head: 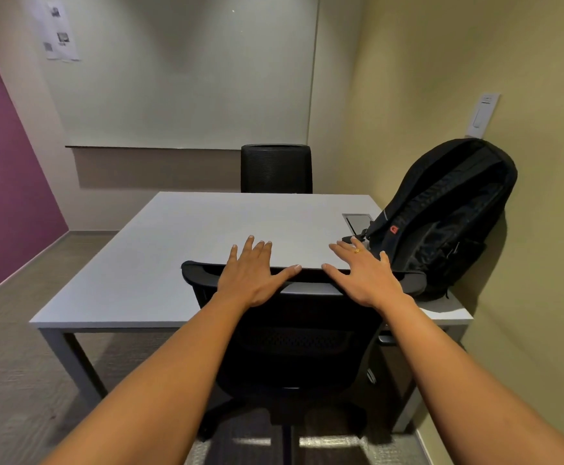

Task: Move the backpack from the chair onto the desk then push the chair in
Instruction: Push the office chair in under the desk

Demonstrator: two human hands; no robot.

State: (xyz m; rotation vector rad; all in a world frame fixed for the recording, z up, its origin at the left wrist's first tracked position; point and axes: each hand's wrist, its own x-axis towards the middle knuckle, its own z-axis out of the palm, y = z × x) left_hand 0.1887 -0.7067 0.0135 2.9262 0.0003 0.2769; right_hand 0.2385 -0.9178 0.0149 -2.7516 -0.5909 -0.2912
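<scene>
Pushing squarely suits best: left hand point(252, 276) and right hand point(366, 275), fingers spread flat, gripping nothing, top the chair point(294, 330); backpack point(441, 216) sits on the desk point(173, 250).

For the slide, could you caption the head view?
Backpack on desk; both hands flat on the chair back.

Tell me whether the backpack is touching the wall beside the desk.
Touching. The head view shows the backpack standing upright on the desk, its upper back leaning against the yellow wall with no gap visible between them.
</scene>
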